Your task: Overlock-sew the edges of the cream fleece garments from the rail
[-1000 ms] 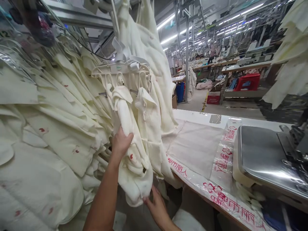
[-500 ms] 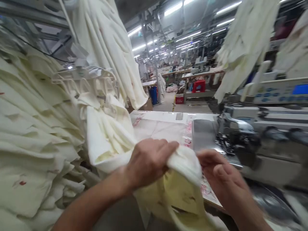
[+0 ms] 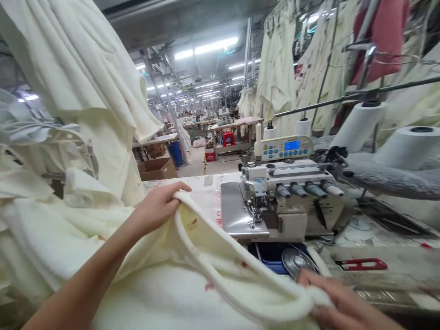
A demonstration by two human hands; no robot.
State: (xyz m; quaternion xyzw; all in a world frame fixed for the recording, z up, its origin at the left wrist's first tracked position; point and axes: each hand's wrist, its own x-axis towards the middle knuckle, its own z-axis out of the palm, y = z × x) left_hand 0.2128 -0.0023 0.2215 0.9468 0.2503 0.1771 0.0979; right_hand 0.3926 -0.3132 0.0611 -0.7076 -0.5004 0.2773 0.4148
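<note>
A cream garment (image 3: 220,261) with small reddish printed marks stretches between both hands, its long edge pulled taut. My left hand (image 3: 161,204) pinches one end of that edge over the front of the worktable. At the lower right, my right hand (image 3: 338,298) is closed on the other end; motion blurs it somewhat. Just beyond the cloth stands an overlock sewing machine (image 3: 292,197) with a shiny metal plate (image 3: 237,208). The garment's lower part runs out of view at the bottom.
Cream fabric hangs (image 3: 82,78) at the left. White thread cones (image 3: 357,128) stand behind the machine. Red thread snips (image 3: 364,264) lie at the right, near a round metal dish (image 3: 297,261). A cardboard box (image 3: 158,168) is beyond the table, and a red stool (image 3: 228,139) stands farther back.
The view has swung right, bringing the sewing machine to the middle. My right hand, open beside the cloth before, now grips its edge. The hands have moved apart, stretching the garment.
</note>
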